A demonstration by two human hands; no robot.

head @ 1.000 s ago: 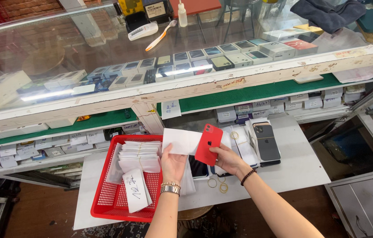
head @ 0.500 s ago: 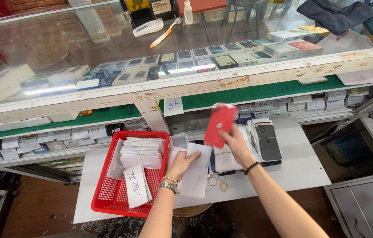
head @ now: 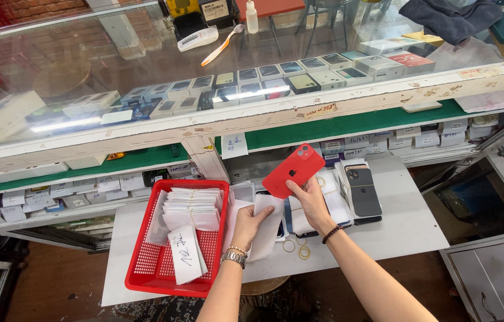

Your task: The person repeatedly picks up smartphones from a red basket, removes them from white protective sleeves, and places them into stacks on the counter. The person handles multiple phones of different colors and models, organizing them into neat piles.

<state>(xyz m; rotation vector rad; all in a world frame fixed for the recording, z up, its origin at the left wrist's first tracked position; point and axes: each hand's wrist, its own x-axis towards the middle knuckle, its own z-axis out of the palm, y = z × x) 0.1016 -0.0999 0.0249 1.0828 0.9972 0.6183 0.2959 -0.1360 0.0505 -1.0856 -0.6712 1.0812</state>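
Head view: the right hand [head: 310,200] grips a red phone [head: 294,170] by its lower edge, tilted, above the white counter [head: 407,220]. Left of it, the left hand [head: 246,223] lies loosely curled on a white paper sleeve [head: 267,229]. A red basket [head: 162,271] at the near left holds stacked white envelopes [head: 191,206] and a handwritten white slip [head: 184,253]. Small white boxes [head: 419,138] line the green shelf beyond.

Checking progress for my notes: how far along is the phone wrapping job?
Done: wrapped white bundles stacked in the red basket. In hand: right hand holds a red phone; left hand presses a white sheet. Left: dark phones lie unwrapped.
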